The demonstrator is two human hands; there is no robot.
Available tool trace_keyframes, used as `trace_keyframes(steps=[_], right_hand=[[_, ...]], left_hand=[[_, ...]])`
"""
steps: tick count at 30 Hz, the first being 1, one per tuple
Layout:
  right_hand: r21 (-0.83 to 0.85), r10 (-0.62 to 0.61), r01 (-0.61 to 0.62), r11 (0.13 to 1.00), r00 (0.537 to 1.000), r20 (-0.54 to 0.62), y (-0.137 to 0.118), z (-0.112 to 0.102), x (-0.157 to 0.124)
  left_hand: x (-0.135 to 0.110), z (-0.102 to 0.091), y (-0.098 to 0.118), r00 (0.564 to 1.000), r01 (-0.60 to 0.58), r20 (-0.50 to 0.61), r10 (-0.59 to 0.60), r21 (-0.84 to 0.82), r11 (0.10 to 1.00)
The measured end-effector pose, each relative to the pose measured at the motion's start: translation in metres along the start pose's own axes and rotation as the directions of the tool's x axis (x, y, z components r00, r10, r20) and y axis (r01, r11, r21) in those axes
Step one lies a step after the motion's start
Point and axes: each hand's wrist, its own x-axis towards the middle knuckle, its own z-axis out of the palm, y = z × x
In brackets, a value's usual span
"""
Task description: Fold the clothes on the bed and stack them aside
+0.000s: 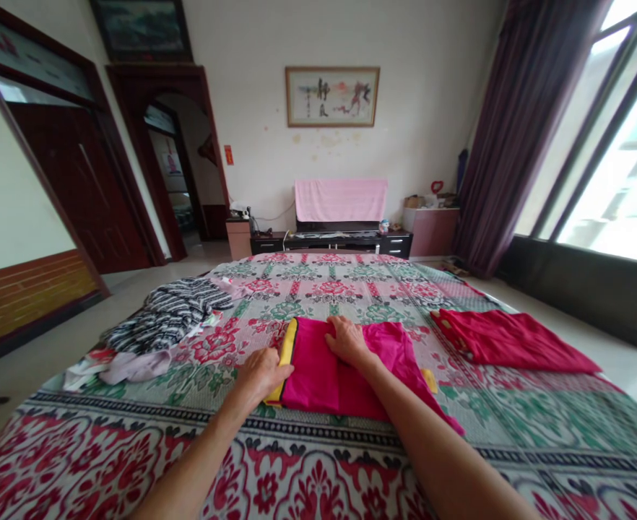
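Note:
A bright pink garment, folded, with a yellow band trimmed in black along its left edge, lies on the patterned bedspread in front of me. My left hand is closed at that yellow edge, its thumb on top of the cloth and its other fingers partly hidden. Across the middle of the garment, my right hand rests palm down with its fingers stretched over the fabric. To the right of that hand the cloth is wrinkled, and a small yellow piece pokes out at its right side.
The bedspread covers a wide bed. A heap of striped black-and-white clothes lies on the left. At right is a folded red cloth. Beyond the bed stand a low cabinet and a pink-draped screen.

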Motion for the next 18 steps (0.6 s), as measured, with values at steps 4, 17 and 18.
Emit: trace_keyframes(steps=[4, 17, 18], right_hand=[[-0.025, 0.021, -0.020, 0.999, 0.998, 0.065, 0.002, 0.002, 0.009], [-0.059, -0.042, 0.046, 0.997, 0.997, 0.069, -0.008, 0.006, 0.049], [-0.056, -0.033, 0.037, 0.998, 0.997, 0.065, -0.010, 0.007, 0.052]], left_hand=[[0.000, 0.004, 0.004, 0.999, 0.021, -0.040, -0.022, -0.017, 1.000], [0.023, 0.000, -0.022, 0.969, 0.046, -0.224, -0.107, -0.260, 0.965], [0.024, 0.001, -0.025, 0.962, 0.046, -0.248, -0.113, -0.263, 0.964]])
